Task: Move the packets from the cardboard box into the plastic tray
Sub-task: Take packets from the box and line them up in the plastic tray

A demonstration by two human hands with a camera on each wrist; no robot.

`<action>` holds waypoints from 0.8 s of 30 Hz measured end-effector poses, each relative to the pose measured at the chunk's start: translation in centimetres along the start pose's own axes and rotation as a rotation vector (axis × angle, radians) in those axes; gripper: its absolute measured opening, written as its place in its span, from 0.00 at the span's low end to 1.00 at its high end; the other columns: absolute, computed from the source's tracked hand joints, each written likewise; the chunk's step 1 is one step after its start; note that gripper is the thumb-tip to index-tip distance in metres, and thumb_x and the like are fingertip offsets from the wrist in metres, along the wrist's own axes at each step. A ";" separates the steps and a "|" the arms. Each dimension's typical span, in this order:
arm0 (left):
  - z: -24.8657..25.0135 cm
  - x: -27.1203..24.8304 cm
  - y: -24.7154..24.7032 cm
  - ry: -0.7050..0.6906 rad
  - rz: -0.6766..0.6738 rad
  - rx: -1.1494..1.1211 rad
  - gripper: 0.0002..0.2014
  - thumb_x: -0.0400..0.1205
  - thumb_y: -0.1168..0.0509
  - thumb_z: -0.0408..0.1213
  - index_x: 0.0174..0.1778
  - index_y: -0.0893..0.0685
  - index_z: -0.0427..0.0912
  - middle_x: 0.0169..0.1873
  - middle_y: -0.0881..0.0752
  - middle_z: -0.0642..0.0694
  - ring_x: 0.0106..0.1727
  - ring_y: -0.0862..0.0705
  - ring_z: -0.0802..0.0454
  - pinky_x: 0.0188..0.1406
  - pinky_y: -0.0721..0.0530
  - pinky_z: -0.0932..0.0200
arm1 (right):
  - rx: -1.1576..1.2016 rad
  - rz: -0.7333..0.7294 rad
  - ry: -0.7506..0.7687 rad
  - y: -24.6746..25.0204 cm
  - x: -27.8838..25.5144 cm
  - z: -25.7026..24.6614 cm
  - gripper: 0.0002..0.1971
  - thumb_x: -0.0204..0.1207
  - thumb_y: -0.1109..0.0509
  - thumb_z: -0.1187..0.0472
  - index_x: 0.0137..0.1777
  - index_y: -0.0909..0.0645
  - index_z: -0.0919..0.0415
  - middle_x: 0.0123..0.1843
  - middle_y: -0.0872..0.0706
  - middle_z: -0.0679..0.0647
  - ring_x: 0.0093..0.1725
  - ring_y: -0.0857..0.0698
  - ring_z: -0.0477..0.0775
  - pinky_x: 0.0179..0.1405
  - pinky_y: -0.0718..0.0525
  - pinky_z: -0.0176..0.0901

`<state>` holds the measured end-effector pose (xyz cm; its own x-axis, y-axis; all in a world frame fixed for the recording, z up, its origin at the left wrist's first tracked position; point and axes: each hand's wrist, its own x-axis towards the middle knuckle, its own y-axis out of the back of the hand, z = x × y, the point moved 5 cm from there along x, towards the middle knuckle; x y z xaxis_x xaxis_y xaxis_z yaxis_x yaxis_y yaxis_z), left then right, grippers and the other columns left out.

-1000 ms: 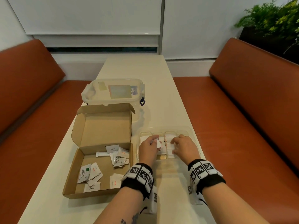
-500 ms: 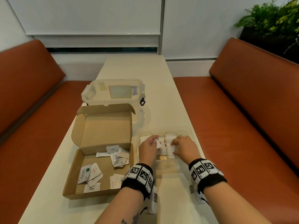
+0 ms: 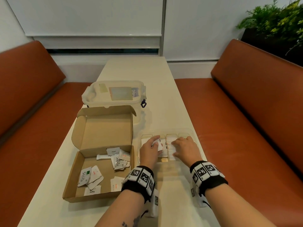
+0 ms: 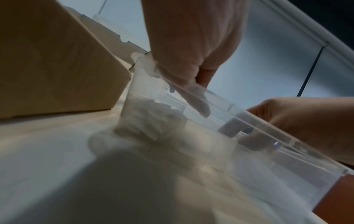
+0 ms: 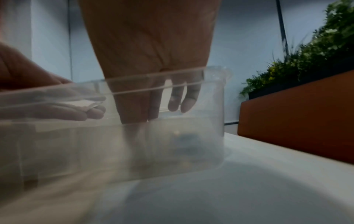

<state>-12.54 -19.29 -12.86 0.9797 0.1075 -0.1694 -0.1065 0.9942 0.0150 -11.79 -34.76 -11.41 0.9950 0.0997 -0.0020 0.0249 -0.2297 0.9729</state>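
Note:
An open cardboard box [image 3: 105, 175] lies at the left of the table with several white packets [image 3: 84, 176] scattered in it. To its right stands the clear plastic tray [image 3: 186, 131] with its divided compartments. My left hand [image 3: 151, 149] is in a left compartment and pinches a white packet [image 3: 158, 144]; the right wrist view shows the same packet [image 5: 84, 104] between its fingers. My right hand [image 3: 185, 149] reaches into the middle compartment, where its straight fingers [image 5: 178, 98] press down on the packets lying there [image 3: 170, 145]. A pile of packets [image 4: 149, 116] shows through the tray wall.
A lidded translucent container [image 3: 114, 94] stands behind the cardboard box, whose raised lid [image 3: 105, 130] leans back towards it. Orange benches [image 3: 246, 128] run along both sides of the narrow table. A green plant [image 3: 275, 22] is at the far right.
Both hands stay in the tray and have shifted only slightly. The left hand still holds its packet.

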 end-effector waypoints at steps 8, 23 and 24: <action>0.4 -0.2 -0.1 0.060 -0.043 -0.193 0.19 0.82 0.37 0.25 0.65 0.22 0.50 0.49 0.27 0.43 0.49 0.15 0.46 0.43 0.10 0.57 | 0.792 0.076 -0.090 1.1 -1.1 -2.6 0.06 0.70 0.23 0.54 0.42 0.17 0.53 0.34 0.17 0.45 0.33 0.23 0.40 0.34 0.27 0.29; 0.8 -0.3 -0.2 0.116 -0.034 -0.227 0.16 0.84 0.46 0.25 0.43 0.15 0.44 0.49 0.17 0.43 0.52 0.17 0.46 0.43 0.11 0.55 | 0.974 0.064 -0.194 2.4 -0.3 -0.8 0.04 0.73 0.25 0.64 0.38 0.14 0.57 0.31 0.16 0.45 0.33 0.19 0.41 0.35 0.25 0.30; 0.7 -0.3 -0.4 0.113 -0.051 -0.220 0.15 0.84 0.44 0.26 0.41 0.14 0.43 0.47 0.16 0.43 0.51 0.17 0.47 0.42 0.11 0.57 | 0.950 0.079 -0.191 2.7 -0.1 -0.6 0.03 0.73 0.25 0.63 0.38 0.14 0.57 0.31 0.16 0.45 0.33 0.20 0.40 0.35 0.26 0.30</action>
<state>-12.69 -19.73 -12.10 0.9609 0.0437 -0.2736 -0.1039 0.9723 -0.2096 -11.87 -34.80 -8.60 0.9940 -0.0890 -0.0639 -0.0582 -0.9230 0.3803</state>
